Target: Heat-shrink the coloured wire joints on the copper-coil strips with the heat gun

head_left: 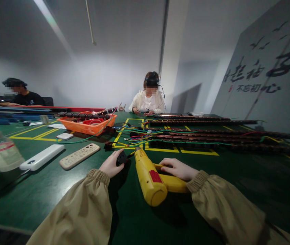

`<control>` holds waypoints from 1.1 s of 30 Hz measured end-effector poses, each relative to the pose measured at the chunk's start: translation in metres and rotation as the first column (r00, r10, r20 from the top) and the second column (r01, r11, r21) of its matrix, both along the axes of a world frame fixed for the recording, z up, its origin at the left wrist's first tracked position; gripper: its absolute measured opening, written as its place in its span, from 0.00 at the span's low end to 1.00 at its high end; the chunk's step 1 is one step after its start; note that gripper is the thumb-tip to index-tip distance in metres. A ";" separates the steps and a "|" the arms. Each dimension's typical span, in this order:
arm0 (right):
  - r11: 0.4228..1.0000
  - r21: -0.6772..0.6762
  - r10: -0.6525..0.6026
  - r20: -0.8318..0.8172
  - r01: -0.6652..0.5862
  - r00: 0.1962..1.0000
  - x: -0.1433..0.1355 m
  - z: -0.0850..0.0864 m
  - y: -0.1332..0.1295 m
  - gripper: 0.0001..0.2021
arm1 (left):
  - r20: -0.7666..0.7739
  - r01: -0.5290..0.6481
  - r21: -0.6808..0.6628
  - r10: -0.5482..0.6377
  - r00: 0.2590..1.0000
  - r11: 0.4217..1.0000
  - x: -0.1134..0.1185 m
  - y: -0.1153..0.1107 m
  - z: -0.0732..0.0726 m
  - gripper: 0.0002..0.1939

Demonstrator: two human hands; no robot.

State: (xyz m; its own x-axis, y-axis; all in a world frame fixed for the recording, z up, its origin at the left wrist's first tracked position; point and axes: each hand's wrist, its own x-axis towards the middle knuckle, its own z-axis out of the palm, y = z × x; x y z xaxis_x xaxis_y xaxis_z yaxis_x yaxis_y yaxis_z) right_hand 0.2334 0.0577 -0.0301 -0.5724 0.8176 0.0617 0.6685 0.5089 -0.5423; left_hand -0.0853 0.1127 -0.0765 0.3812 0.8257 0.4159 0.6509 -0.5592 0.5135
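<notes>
A small black block (pixel 122 158) sits in my left hand (pixel 111 164), fingers closed around it; its exact kind is not clear. My right hand (pixel 177 168) is at the handle of a yellow heat gun (pixel 146 177), with fingers wrapped over the handle near the trigger. The gun lies on its side low over or on the green table, its nozzle pointing away from me, just right of the black block. Beyond both hands, coloured wires (pixel 134 136) fan out from the ends of long dark wrapped bundles (pixel 193 137) stretching to the right.
At left are a beige remote control (pixel 80 156), a white power bank (pixel 43 157) with a cable, and a plastic bottle (pixel 2 149). An orange basket (pixel 87 127) stands behind them on the green table (pixel 224 190). A person (pixel 148 97) sits opposite, another person (pixel 23 95) farther left.
</notes>
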 end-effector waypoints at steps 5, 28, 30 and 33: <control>0.996 0.035 -0.087 -0.007 0.087 0.996 0.009 -0.002 0.005 0.16 | -0.001 0.002 0.008 -0.002 1.000 1.000 0.000 0.001 -0.002 0.33; 0.996 0.005 0.094 -0.056 -0.094 0.994 -0.023 0.007 -0.027 0.15 | 0.030 0.017 0.007 -0.018 0.999 1.000 0.003 0.000 0.002 0.31; 0.994 0.006 0.107 -0.058 -0.107 0.993 -0.025 0.006 -0.029 0.15 | 0.033 0.012 0.005 -0.012 0.999 1.000 0.003 0.000 0.002 0.31; 0.994 -0.013 0.109 -0.057 -0.110 0.992 -0.024 0.005 -0.028 0.16 | 0.030 -0.002 -0.006 0.002 1.000 1.000 0.003 -0.001 0.003 0.30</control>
